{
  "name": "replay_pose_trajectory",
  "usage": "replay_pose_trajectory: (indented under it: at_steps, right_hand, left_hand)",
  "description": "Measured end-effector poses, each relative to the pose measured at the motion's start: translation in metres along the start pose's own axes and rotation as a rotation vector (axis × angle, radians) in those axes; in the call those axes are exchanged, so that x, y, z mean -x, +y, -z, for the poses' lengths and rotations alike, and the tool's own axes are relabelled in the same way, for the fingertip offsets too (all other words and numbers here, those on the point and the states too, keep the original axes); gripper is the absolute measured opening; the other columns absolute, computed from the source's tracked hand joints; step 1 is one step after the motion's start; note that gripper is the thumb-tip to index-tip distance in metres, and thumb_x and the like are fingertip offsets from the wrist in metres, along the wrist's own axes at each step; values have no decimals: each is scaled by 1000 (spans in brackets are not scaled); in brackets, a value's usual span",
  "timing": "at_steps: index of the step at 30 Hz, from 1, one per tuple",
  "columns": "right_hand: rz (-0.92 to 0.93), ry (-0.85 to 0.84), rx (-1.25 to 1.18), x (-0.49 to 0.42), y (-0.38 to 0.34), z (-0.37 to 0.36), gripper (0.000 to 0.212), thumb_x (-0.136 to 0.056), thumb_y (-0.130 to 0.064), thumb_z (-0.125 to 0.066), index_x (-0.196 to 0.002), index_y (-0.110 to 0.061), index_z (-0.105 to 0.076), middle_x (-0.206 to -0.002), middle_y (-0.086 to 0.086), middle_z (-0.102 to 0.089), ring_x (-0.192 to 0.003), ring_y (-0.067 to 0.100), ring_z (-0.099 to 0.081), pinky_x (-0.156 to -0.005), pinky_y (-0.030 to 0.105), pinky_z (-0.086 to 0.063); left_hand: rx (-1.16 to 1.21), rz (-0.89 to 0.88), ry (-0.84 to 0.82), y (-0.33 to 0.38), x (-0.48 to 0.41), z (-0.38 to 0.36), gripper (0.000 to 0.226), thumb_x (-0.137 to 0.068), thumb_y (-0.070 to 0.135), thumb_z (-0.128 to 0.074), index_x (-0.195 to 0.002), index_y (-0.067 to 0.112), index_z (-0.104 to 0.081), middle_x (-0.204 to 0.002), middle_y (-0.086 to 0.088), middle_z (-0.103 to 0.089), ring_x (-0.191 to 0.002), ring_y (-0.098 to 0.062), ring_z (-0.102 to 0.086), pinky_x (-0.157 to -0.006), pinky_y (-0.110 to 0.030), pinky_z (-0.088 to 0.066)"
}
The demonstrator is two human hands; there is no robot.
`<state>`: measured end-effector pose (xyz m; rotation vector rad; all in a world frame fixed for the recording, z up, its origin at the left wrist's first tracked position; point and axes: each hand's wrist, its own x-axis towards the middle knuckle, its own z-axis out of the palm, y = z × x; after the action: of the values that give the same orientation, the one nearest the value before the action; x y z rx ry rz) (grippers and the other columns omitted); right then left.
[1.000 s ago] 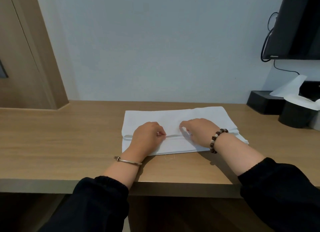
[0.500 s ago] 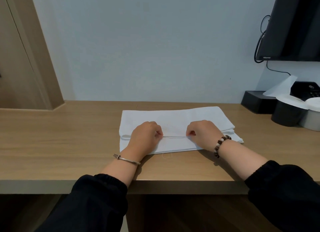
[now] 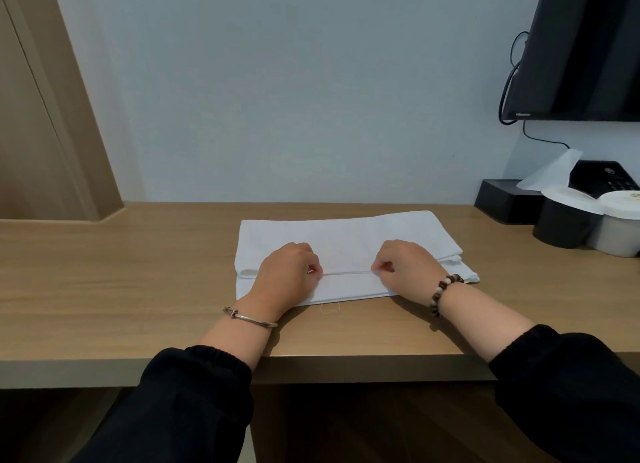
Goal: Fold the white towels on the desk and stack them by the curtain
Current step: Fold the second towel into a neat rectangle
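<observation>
Pinches the white towel (image 3: 346,232) along its fold edge, fingers of left hand (image 3: 287,272) and right hand (image 3: 405,265) clamped there, likely squaring layers; lies flat on the tabletop (image 3: 121,272), centred.

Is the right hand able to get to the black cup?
Probably yes. Only bare desk lies between the right hand and the black cup, with nothing in the way. The hand pinches the white towel, so it would need to let go first.
</observation>
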<state>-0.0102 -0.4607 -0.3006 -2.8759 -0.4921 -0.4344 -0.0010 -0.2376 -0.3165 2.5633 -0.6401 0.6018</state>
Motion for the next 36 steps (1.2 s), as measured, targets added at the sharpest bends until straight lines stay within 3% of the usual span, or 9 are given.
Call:
replay_pose_trajectory:
  at_steps: [4, 7, 11, 16, 25, 31, 35, 36]
  right_hand:
    - [-332, 110, -88, 5, 31, 9, 26, -89, -12, -47, -72, -3, -65, -79, 7, -64, -76, 26, -59, -66, 31, -48]
    - [-614, 328, -139, 12, 63, 17, 25, -89, -10, -47, -83, 1, -68, -89, 14, -67, -84, 33, -60, -71, 34, -49]
    - [-899, 321, -400, 15, 91, 24, 38, -89, -17, -52, -56, 1, -53, -59, 13, -52, -56, 25, -46, -56, 31, -38]
    - [-985, 247, -604, 10, 96, 28, 29, -84, -24, -63, -79, 5, -64, -78, 16, -63, -66, 24, -52, -57, 30, -41]
    - [-1058, 130, -756, 8, 94, 40, 22, -81, -23, -71, -83, -3, -62, -78, 10, -60, -64, 19, -52, -54, 29, -40]
    - [-1049, 94, -670, 5, 90, 40, 25, -83, -19, -69, -94, 1, -60, -95, 12, -62, -89, 26, -59, -68, 34, -46]
    - [-1029, 51, -609, 6, 92, 38, 21, -85, -16, -66, -77, 1, -57, -74, 10, -59, -66, 19, -55, -46, 23, -43]
    - [-1020, 39, -573, 7, 92, 38, 22, -85, -18, -66, -78, 0, -57, -74, 10, -58, -66, 20, -55, -48, 24, -42]
  left_hand:
    - [-5, 12, 1, 1, -1, 0, 15, -85, 16, -58, -82, 13, -72, -89, 3, -64, -87, -16, -55, -73, -33, -48]
    - [-16, 6, 4, 1, -1, -1, 13, -84, 16, -58, -79, 13, -70, -87, 3, -63, -85, -16, -54, -70, -31, -47]
    - [-22, -2, 14, 2, -2, -2, 12, -83, 15, -59, -77, 12, -69, -84, 2, -62, -83, -16, -54, -68, -30, -46]
    - [-32, -10, 16, 3, -2, -2, 12, -84, 16, -59, -78, 12, -69, -84, 2, -62, -82, -16, -53, -68, -31, -46]
    - [-24, -2, 9, 2, -2, -2, 10, -84, 16, -61, -80, 14, -70, -85, 2, -62, -83, -16, -53, -69, -30, -46]
    - [-22, -2, 5, 2, -2, -2, 10, -85, 16, -60, -81, 14, -70, -86, 3, -62, -83, -16, -53, -69, -29, -46]
    - [-27, 6, 15, 2, -2, -3, 10, -84, 16, -60, -79, 14, -69, -85, 3, -61, -83, -15, -53, -68, -28, -43]
    - [-25, 9, 17, 2, -2, -3, 10, -84, 15, -60, -78, 14, -69, -85, 3, -61, -83, -16, -53, -68, -28, -44]
